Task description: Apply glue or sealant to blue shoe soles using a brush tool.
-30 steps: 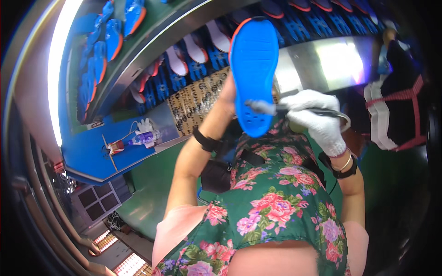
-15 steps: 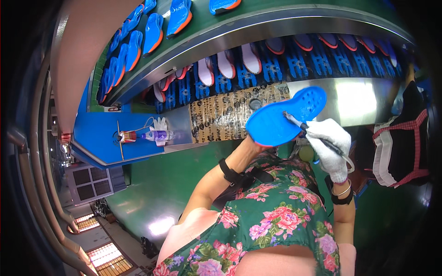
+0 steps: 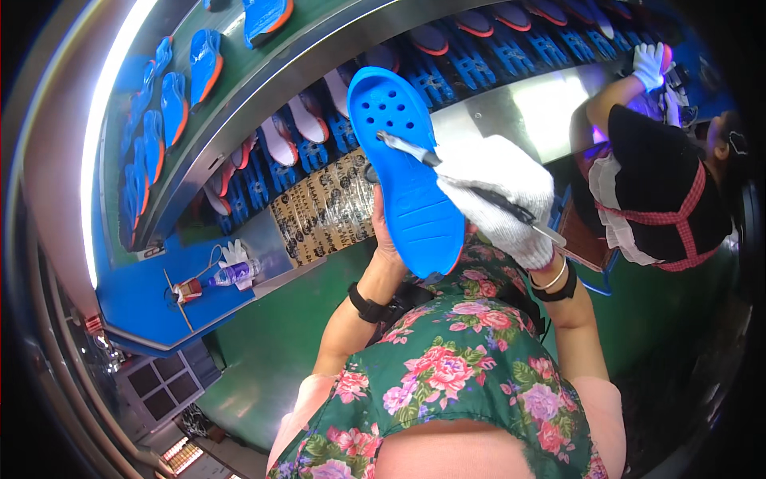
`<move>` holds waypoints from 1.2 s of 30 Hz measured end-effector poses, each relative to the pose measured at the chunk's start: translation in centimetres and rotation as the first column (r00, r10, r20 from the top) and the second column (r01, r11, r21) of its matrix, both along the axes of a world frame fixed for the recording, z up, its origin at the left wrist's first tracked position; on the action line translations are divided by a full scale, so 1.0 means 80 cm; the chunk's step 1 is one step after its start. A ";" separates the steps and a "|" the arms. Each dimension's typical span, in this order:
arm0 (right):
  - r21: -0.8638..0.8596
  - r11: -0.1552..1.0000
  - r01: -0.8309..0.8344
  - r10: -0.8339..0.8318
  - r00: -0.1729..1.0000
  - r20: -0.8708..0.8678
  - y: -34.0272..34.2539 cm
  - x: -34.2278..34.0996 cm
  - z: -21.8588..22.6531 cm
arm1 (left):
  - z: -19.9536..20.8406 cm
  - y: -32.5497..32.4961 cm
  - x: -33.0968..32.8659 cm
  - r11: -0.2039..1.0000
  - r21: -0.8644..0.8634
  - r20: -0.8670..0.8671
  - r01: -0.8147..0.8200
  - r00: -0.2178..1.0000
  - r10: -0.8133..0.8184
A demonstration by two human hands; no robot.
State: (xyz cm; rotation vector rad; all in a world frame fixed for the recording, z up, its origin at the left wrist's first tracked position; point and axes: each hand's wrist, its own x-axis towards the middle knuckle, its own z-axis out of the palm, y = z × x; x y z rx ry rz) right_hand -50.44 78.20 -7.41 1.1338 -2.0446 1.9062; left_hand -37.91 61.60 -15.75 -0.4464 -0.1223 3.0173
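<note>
A blue shoe sole (image 3: pixel 415 199) with round holes at its far end is held up in front of me, tilted, its hollow side toward me. My left hand (image 3: pixel 383 227), bare, grips it from behind; most of its fingers are hidden by the sole. In a white knit glove, my right hand (image 3: pixel 507 188) is closed around a brush (image 3: pixel 411 149) with a dark handle. The bristle tip rests on the sole, just below the holes. The far end of the handle sticks out past my wrist.
Beyond the sole runs a conveyor carrying several shoe uppers (image 3: pixel 278 142) on blue holders. Blue soles with orange edges (image 3: pixel 205 68) lie on the green upper shelf (image 3: pixel 231 60). A bottle (image 3: pixel 233 273) and glove lie on the blue table (image 3: pixel 132 299). A co-worker (image 3: pixel 658 172) works at right.
The sole has swung more upright and shifted left. The brush tip has moved to just below the holes. My view has turned, bringing the co-worker further into sight.
</note>
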 end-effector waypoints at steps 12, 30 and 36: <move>0.045 0.999 0.016 -0.004 0.966 -0.260 -0.020 0.015 0.006 | -0.033 -0.001 0.027 0.991 -0.132 -0.069 0.033 0.997 -0.042; -0.188 0.982 0.035 0.007 0.976 0.219 -0.021 0.017 -0.028 | 0.026 0.007 -0.059 0.809 -0.583 -0.033 -0.077 0.997 0.071; -0.151 0.981 -0.118 0.141 0.978 0.153 -0.017 0.025 -0.021 | 0.020 0.004 -0.066 0.987 -0.130 -0.110 -0.099 0.990 0.085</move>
